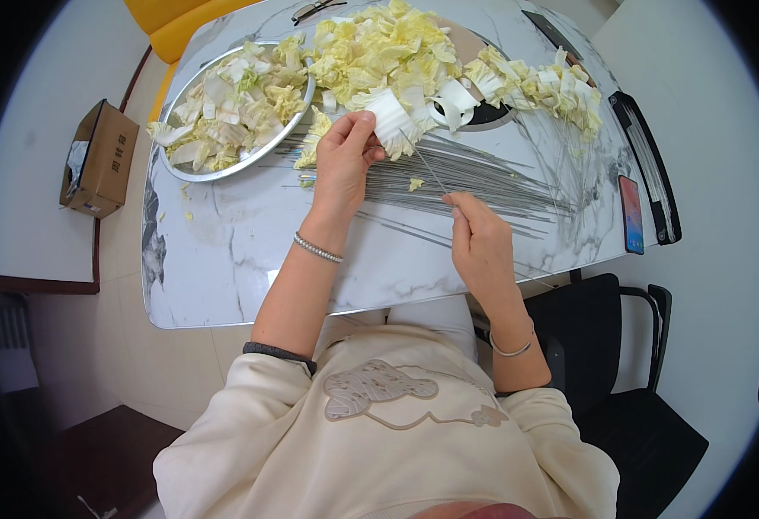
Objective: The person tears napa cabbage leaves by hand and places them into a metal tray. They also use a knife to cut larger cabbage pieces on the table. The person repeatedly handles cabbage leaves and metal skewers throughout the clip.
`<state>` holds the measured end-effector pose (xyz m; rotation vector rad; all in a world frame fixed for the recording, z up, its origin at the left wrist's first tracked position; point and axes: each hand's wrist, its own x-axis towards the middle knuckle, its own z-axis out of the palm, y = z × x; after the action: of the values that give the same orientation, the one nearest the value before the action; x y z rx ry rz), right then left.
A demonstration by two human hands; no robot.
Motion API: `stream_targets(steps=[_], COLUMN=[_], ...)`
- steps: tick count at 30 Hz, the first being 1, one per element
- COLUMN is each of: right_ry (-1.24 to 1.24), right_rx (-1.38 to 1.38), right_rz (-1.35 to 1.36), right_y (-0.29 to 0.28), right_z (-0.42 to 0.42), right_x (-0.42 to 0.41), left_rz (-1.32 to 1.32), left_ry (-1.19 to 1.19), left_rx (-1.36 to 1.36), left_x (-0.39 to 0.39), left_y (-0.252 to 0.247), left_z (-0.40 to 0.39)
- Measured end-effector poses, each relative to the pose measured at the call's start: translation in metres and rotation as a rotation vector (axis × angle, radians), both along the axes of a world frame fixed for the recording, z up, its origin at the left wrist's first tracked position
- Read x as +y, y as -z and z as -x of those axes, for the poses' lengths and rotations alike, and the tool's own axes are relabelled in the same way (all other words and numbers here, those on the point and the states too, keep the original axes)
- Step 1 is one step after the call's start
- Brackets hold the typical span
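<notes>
Between thumb and fingers, my left hand (347, 152) holds a piece of napa cabbage leaf (389, 123) with a broad white rib. My right hand (483, 240) pinches a thin metal skewer (432, 174), its far end at the leaf's edge; whether it pierces the leaf I cannot tell. Many such metal skewers (470, 185) lie in a loose bundle under and beyond my hands. Behind them is a heap of yellow cabbage leaves (386, 52). More cabbage pieces (561, 87) lie over skewers at the right.
A round metal tray (249, 162) of cabbage pieces stands at the left on the marble-patterned table (210, 259). Glasses (317, 9) lie at the far edge. Toward the right are a phone (631, 214) and a long black object (645, 165). A black chair (587, 331) stands beside the table.
</notes>
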<state>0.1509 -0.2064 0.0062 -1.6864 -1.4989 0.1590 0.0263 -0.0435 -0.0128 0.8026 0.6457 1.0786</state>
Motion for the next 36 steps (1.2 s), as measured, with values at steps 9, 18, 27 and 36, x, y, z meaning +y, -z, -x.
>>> stream_targets(steps=[9,18,27,36], right_ry=[0.010,0.020,0.078,0.033], right_rx=[0.025,0.070,0.062,0.138], right_rz=[-0.006,0.004,-0.001,0.120], right_y=[0.004,0.010,0.006,0.006], right_z=[0.002,0.007,0.008,0.001], right_x=[-0.003,0.003,0.014,0.006], left_rz=[-0.075,-0.123,-0.116,-0.163], left_ry=[-0.031,-0.007,0.063,-0.062], left_rx=[0.058,0.137,0.189,0.154], left_x=[0.000,-0.001,-0.007,0.008], left_y=[0.001,-0.002,-0.002,0.006], left_z=[-0.003,-0.002,-0.009,-0.004])
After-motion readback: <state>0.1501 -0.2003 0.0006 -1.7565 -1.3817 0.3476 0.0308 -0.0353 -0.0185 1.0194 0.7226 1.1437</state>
